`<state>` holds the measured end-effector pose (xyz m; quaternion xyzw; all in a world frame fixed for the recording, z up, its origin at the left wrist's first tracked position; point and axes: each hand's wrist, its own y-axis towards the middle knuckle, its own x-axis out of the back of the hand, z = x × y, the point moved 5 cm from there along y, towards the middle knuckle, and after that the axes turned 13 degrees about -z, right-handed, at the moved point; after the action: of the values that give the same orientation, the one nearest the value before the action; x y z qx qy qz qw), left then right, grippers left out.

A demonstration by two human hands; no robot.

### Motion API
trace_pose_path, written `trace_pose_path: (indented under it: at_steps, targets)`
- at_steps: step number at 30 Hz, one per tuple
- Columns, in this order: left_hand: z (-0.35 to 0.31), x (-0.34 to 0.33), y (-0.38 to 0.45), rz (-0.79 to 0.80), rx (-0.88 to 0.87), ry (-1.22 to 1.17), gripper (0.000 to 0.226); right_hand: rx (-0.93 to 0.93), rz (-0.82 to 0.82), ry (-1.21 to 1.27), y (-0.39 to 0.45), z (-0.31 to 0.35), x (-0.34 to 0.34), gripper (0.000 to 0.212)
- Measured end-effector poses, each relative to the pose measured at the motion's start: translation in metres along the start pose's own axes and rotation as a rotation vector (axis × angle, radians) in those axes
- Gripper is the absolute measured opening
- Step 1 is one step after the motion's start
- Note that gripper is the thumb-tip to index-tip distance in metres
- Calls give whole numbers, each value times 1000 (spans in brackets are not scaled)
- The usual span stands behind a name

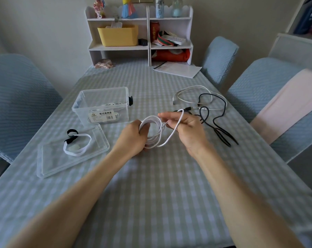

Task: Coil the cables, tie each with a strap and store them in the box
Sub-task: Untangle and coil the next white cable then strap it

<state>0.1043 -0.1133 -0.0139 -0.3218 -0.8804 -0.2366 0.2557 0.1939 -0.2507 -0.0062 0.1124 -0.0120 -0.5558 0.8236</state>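
The left hand (136, 134) grips the gathered loops of a white cable (157, 130) above the desk (160, 185); the right hand (184, 127) pinches the loose strand, feeding another loop leftward. The straps (76, 143) lie on the box lid (69, 154), left of the hands, nearer the left hand. The clear box (101, 106) stands beyond, with uncoiled cables (210, 111) right.

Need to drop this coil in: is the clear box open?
Open: the clear box has no top; its lid lies on the table beside it.
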Motion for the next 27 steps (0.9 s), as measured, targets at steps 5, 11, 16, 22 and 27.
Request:
trace_pose_path:
  at_steps: [5,11,16,22,27]
  targets:
    - [-2,-4,-3,19,-185,174,18,233,-74,-222,-2,4,3,23]
    - [-6,-10,-9,96,-302,224,17,559,14,-504,-7,3,-14,21]
    - [-5,-9,-7,163,-253,230,7,603,187,-675,-11,-5,-25,17]
    - [1,-4,-3,95,-220,97,19,524,253,-766,-8,-9,-22,22]
    - [4,-2,-2,89,-308,229,15,425,286,-730,-6,-14,-19,19]
